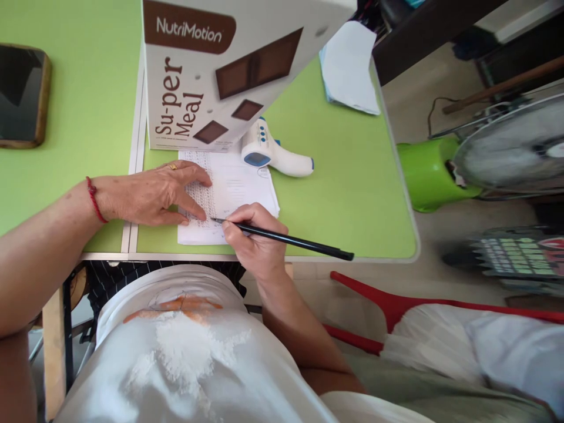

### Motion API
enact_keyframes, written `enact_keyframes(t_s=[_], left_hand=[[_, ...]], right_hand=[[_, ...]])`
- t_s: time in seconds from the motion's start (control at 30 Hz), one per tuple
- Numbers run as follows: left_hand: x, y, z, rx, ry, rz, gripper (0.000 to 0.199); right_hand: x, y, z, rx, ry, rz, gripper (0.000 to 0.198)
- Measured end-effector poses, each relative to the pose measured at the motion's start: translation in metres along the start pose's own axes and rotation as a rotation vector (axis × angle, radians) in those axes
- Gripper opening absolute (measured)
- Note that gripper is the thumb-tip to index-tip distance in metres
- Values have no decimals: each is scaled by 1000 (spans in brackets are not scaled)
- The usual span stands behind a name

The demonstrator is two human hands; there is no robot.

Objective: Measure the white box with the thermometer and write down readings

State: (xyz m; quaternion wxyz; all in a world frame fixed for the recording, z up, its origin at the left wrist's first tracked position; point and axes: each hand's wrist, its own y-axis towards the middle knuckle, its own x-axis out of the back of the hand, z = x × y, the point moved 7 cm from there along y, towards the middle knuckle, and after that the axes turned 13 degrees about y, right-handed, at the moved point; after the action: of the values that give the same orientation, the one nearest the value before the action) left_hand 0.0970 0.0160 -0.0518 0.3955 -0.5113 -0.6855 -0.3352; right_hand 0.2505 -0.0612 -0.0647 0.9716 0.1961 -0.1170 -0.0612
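Observation:
My right hand (pixel 257 238) grips a long black pen (pixel 291 239) between thumb and fingers, its tip touching the paper. Under both hands lies a small stack of white paper sheets (pixel 240 182), covered on its left part with dense rows of handwriting. My left hand (pixel 163 191) rests on the sheets with its fingers spread, index fingertip just left of the pen tip; a red string bracelet circles that wrist. Just above the sheets stands a white and brown NutriMotion box (pixel 185 76). A white infrared thermometer (pixel 275 155) lies against the sheets' upper right, beside the box.
A phone (pixel 22 94) lies at the left of the green table (pixel 352 205). Folded papers (pixel 350 70) sit near its right edge. Beyond that edge are a green bucket-like object (pixel 429 170), a fan (pixel 520 144) and a red chair (pixel 396 305) with white cloth.

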Motion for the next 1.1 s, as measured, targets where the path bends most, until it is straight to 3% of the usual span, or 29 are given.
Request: enact_keyframes(t_s=[1.1], left_hand=[[-1, -1, 2, 2, -16, -9, 29]], right_hand=[[1, 1, 1, 6, -18, -18, 11]])
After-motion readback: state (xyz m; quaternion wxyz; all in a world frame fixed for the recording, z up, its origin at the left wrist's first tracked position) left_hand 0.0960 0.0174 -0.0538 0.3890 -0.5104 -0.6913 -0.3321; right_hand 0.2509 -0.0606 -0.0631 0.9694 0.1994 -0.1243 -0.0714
